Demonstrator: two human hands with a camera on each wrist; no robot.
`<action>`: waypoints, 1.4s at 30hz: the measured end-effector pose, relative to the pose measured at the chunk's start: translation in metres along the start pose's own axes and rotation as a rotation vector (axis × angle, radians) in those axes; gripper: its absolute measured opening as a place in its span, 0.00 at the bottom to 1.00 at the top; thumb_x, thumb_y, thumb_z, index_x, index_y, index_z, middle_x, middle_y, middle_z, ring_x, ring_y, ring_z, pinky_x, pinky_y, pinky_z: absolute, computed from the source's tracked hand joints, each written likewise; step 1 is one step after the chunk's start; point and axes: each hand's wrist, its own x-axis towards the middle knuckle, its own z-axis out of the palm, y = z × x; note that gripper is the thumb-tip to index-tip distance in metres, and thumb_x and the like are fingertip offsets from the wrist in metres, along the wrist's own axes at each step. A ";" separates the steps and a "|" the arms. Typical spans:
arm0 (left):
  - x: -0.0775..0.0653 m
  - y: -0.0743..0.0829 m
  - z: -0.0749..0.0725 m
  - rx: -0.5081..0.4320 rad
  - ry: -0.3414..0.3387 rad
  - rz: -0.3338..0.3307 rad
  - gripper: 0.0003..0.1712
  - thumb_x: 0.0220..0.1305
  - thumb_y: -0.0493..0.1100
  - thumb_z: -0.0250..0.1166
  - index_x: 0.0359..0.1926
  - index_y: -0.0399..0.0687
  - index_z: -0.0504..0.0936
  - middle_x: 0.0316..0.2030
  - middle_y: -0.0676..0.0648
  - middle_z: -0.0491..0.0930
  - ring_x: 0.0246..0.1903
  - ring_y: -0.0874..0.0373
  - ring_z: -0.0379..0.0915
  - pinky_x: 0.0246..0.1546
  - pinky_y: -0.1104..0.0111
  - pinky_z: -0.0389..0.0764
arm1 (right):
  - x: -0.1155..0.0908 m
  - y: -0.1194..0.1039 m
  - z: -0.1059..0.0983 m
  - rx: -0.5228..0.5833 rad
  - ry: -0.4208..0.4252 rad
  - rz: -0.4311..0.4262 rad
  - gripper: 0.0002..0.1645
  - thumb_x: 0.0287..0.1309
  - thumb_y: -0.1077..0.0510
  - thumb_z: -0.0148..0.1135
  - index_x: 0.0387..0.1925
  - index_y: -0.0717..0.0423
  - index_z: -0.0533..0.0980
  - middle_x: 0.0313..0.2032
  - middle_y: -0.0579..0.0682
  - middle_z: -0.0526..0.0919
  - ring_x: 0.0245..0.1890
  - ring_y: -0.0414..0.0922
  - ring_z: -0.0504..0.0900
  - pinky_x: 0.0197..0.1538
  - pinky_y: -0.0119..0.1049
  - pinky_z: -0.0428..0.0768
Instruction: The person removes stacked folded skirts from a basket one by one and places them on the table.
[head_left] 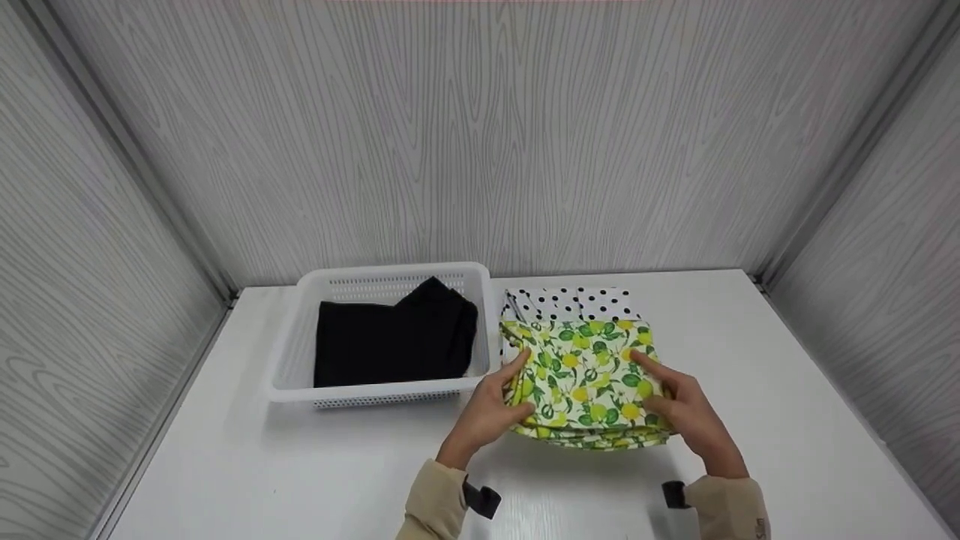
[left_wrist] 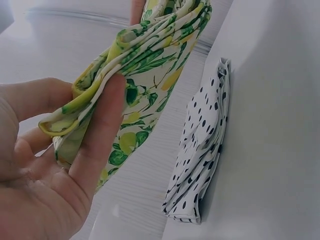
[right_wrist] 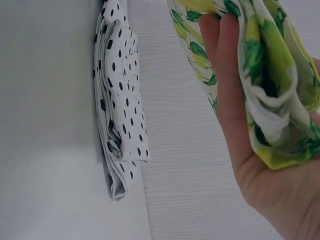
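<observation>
Both hands hold a folded cloth with a lemon and leaf print (head_left: 589, 375) by its two side edges, raised above the white table. The left hand (head_left: 491, 409) pinches the left edge, thumb on one face and fingers on the other; the left wrist view shows its folded layers between them. On the opposite edge, the right hand (head_left: 686, 409) grips the stacked folds, also seen in the right wrist view. Behind and below the lemon cloth lies a folded white cloth with black dots (head_left: 600, 303), flat on the table and partly hidden in the head view.
To the left of the dotted cloth stands a white plastic basket (head_left: 289, 352) with perforated walls. A black folded cloth (head_left: 390, 341) lies inside it. The white table (head_left: 360, 472) is bordered by grey wood-grain panels (head_left: 465, 135) at the back and both sides.
</observation>
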 end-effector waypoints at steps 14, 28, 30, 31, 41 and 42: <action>-0.004 -0.016 0.011 -0.004 -0.059 -0.045 0.51 0.60 0.26 0.64 0.80 0.48 0.52 0.77 0.41 0.53 0.39 0.58 0.78 0.30 0.71 0.73 | -0.008 0.018 -0.005 0.020 -0.028 0.017 0.45 0.54 0.78 0.55 0.75 0.62 0.62 0.74 0.59 0.61 0.47 0.39 0.76 0.43 0.30 0.76; -0.012 -0.032 0.014 0.049 -0.057 -0.106 0.53 0.52 0.26 0.68 0.79 0.45 0.57 0.77 0.42 0.55 0.34 0.61 0.76 0.31 0.72 0.76 | -0.009 0.037 -0.002 -0.013 -0.058 0.092 0.46 0.52 0.76 0.57 0.75 0.63 0.61 0.75 0.60 0.59 0.67 0.46 0.64 0.49 0.27 0.72; -0.013 -0.035 0.014 0.054 -0.054 -0.119 0.54 0.50 0.26 0.68 0.78 0.44 0.57 0.76 0.42 0.56 0.47 0.59 0.76 0.37 0.72 0.77 | -0.009 0.039 -0.001 -0.022 -0.060 0.117 0.46 0.52 0.76 0.57 0.75 0.63 0.61 0.75 0.59 0.59 0.73 0.51 0.57 0.54 0.25 0.69; -0.013 -0.037 0.015 0.057 -0.053 -0.128 0.54 0.50 0.25 0.68 0.78 0.44 0.58 0.76 0.42 0.57 0.49 0.56 0.76 0.38 0.70 0.77 | -0.009 0.041 0.000 -0.031 -0.059 0.129 0.47 0.51 0.76 0.57 0.75 0.62 0.61 0.75 0.58 0.59 0.75 0.52 0.54 0.56 0.24 0.68; -0.013 -0.046 0.020 0.151 -0.022 -0.191 0.54 0.45 0.25 0.70 0.76 0.37 0.61 0.69 0.36 0.68 0.51 0.52 0.71 0.56 0.58 0.71 | -0.006 0.052 0.003 -0.074 -0.051 0.204 0.47 0.50 0.76 0.57 0.75 0.63 0.61 0.75 0.60 0.59 0.76 0.57 0.51 0.72 0.51 0.57; -0.013 -0.047 0.020 0.158 -0.025 -0.200 0.54 0.45 0.25 0.70 0.76 0.37 0.60 0.69 0.35 0.69 0.50 0.53 0.71 0.56 0.58 0.71 | -0.006 0.054 0.003 -0.072 -0.051 0.211 0.47 0.50 0.76 0.56 0.75 0.63 0.61 0.75 0.60 0.59 0.76 0.58 0.51 0.73 0.54 0.56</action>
